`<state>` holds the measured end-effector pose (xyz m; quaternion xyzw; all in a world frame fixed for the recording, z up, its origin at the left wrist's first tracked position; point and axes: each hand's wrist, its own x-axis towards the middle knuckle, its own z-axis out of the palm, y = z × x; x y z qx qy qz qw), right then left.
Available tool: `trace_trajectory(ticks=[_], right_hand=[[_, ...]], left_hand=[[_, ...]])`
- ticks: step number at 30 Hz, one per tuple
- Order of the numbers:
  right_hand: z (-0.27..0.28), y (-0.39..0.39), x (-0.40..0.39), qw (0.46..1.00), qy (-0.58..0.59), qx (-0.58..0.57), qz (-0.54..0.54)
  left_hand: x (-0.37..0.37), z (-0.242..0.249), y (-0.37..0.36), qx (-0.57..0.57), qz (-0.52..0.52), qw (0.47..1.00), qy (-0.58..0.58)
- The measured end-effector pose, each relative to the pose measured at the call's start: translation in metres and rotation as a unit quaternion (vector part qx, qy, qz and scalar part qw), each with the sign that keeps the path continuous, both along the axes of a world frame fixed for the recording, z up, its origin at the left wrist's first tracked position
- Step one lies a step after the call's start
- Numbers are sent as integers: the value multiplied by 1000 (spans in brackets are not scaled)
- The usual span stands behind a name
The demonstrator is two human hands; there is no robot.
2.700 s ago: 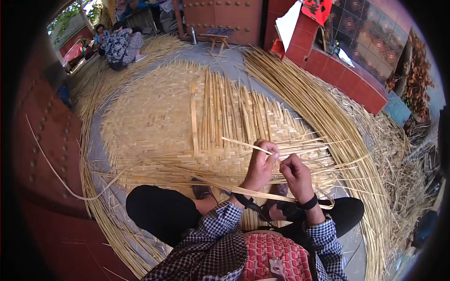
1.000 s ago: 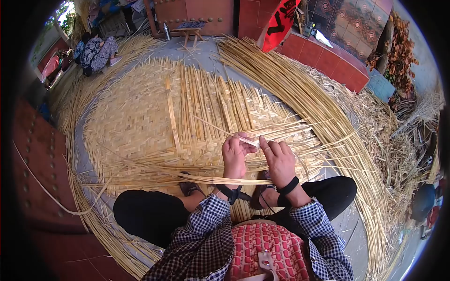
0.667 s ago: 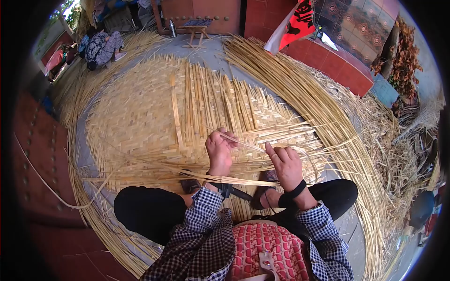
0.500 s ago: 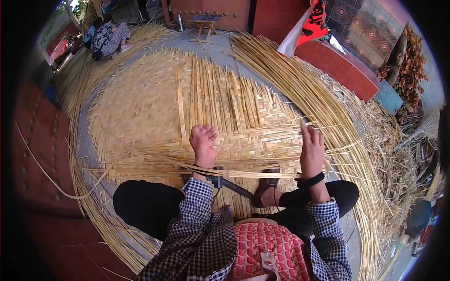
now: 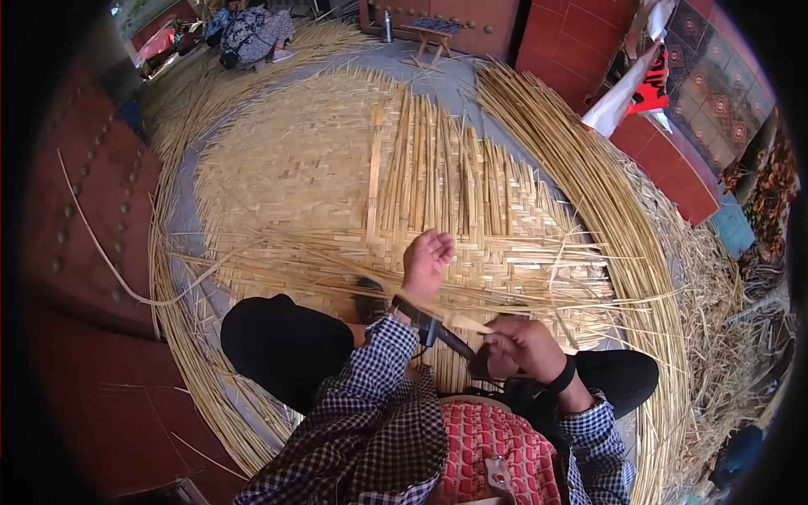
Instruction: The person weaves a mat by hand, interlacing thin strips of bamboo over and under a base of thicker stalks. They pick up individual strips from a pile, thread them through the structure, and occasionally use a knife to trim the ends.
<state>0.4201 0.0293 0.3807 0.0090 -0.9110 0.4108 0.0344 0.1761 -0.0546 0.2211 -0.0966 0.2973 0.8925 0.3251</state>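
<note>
A large woven mat [image 5: 286,160] of pale flat strips lies on the ground in front of me. Upright loose strips [image 5: 438,168] rest on its middle. My left hand [image 5: 428,263] is over the mat, palm up with fingers curled but apart, and nothing shows in it. My right hand [image 5: 530,347] pinches the end of a pale strip [image 5: 468,323] near my right knee. That strip runs leftward past my left wrist, among other strips lying crosswise. A dark tool handle [image 5: 454,342] lies between my legs, partly hidden.
Long loose strips [image 5: 589,168] are piled in a curve at the right, with straw debris [image 5: 715,295] beyond. A small wooden stool [image 5: 433,38] and a flask [image 5: 387,27] stand at the back. Another person [image 5: 252,38] crouches at the upper left. Studded red doors [image 5: 93,194] flank the left.
My right hand has come down and left and now pinches a strip end. My left hand stays over the mat. The view has turned left, shifting the scene rightward.
</note>
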Motion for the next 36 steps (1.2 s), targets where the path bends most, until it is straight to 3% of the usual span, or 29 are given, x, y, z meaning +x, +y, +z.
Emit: trace_trajectory(ticks=[1, 3, 6, 8, 10, 12, 14, 16, 18, 21, 22, 25, 27, 29, 33, 36], right_hand=[[1, 10, -2, 992, -52, -70, -92], [7, 27, -15, 978, 60, 113, -162], [-5, 53, -20, 943, 87, 275, -166], [-23, 62, -20, 922, 78, 347, -155], [-41, 56, -28, 916, 102, 380, -72], [-63, 49, -39, 915, 74, 396, 28], [-83, 41, -62, 915, 76, 387, 84], [-103, 40, -90, 923, 23, 368, 104], [-121, 41, -119, 935, -38, 341, 88], [-171, 55, -153, 968, -94, 232, 15], [-187, 63, -163, 974, -129, 188, 17], [-224, 74, -187, 987, -140, 67, -35], [-238, 86, -207, 986, -142, -42, -74], [-256, 100, -227, 970, -147, -149, -120], [-255, 128, -268, 916, -197, -300, -181], [-279, 147, -289, 892, -199, -358, -191]], left_hand=[[12, -3, 1, 32, -29, 999, -33], [13, 6, -5, 128, -37, 986, -95], [-5, 38, -43, 285, 63, 940, -174], [-54, 57, -79, 239, 234, 924, -187], [-124, 52, -105, 25, 311, 945, -101], [-153, 78, -109, -92, 268, 954, 94], [-130, 157, -94, -105, 82, 945, 299], [-114, 194, -72, -64, -144, 884, 440], [-100, 205, -52, -150, -308, 806, 483], [-113, 158, -23, -135, -333, 776, 519], [-128, 146, -18, -181, -338, 742, 550], [-173, 106, -3, -274, -130, 762, 573], [-223, 71, 0, -305, -49, 839, 448], [-264, 23, -9, -381, -110, 829, 393], [-304, -89, -15, -485, -191, 776, 354], [-333, -176, -9, -609, -166, 662, 404]])
